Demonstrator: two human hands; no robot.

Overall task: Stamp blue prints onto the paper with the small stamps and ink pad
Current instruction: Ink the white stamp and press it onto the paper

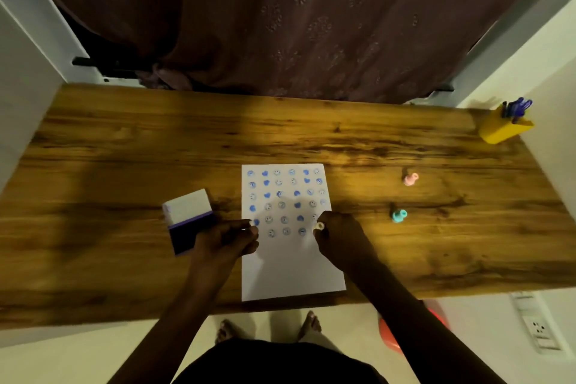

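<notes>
A white paper (290, 265) lies on the wooden table, its upper half covered with rows of blue hearts and smiley prints. My right hand (338, 235) is shut on a small pale stamp (319, 226) at the right end of the lowest printed row. My left hand (229, 238) rests on the paper's left edge with fingers curled; something small and pale shows at its fingertips, unclear what. The open ink pad (187, 221), white lid up and dark pad below, sits just left of that hand. A pink stamp (410, 179) and a teal stamp (399, 216) lie to the right.
A yellow pen holder (505, 129) with blue pens stands at the table's far right corner. A dark curtain (296, 25) hangs behind the table (124, 150). My feet and a red object (389, 340) are on the floor below the near edge.
</notes>
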